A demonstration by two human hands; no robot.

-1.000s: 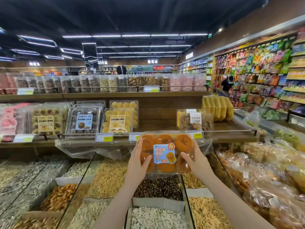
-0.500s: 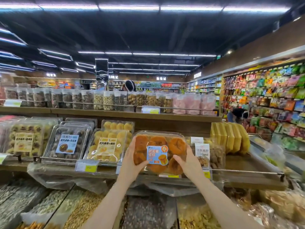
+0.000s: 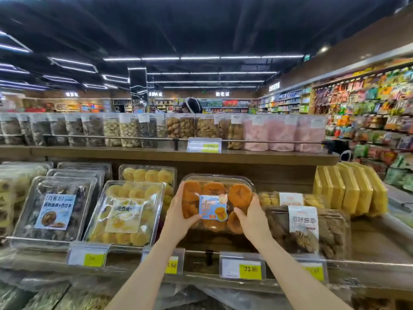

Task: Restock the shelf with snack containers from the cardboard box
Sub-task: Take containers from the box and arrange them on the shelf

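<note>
A clear plastic snack container point(image 3: 218, 193) of orange pastries with a blue label is tilted over the lower wooden shelf point(image 3: 377, 242), in the gap between the yellow-pastry container point(image 3: 126, 211) and the brown-cookie container point(image 3: 306, 231). My left hand point(image 3: 178, 213) grips its left edge. My right hand point(image 3: 252, 217) grips its lower right corner. I cannot tell whether its bottom touches the shelf. The cardboard box is out of view.
A metal rail with price tags point(image 3: 243, 268) runs along the shelf front. Dark-pastry containers point(image 3: 55, 209) lie at left, yellow packs point(image 3: 350, 189) at right. Bagged snacks point(image 3: 201, 127) fill the upper shelf. A person point(image 3: 192, 105) stands behind it.
Both hands carried the orange-pastry container up and forward from above the bulk bins into the gap on the lower shelf. The view has tilted up and moved closer.
</note>
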